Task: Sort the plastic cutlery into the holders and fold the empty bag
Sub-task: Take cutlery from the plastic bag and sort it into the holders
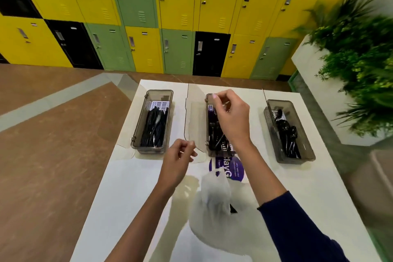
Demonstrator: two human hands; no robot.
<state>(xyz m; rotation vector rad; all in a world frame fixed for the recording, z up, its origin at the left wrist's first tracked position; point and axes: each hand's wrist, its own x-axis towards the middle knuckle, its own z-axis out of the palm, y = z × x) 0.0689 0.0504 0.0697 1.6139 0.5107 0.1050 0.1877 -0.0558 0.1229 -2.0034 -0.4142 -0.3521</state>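
Hovering R grip (230, 112) over mid holder (207, 122), pinched, can't tell on what. L grip (180, 155) curled nearby, hold unclear too. Reading purple label (238, 171) on surface (127, 187): "layG", partial.

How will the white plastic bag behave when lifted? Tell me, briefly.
The bag will probably be floppy: it lies crumpled in soft folds on the table. Likely very light, since it looks thin and translucent. A dark shape at its right edge may be a piece left inside, so it could sag there.
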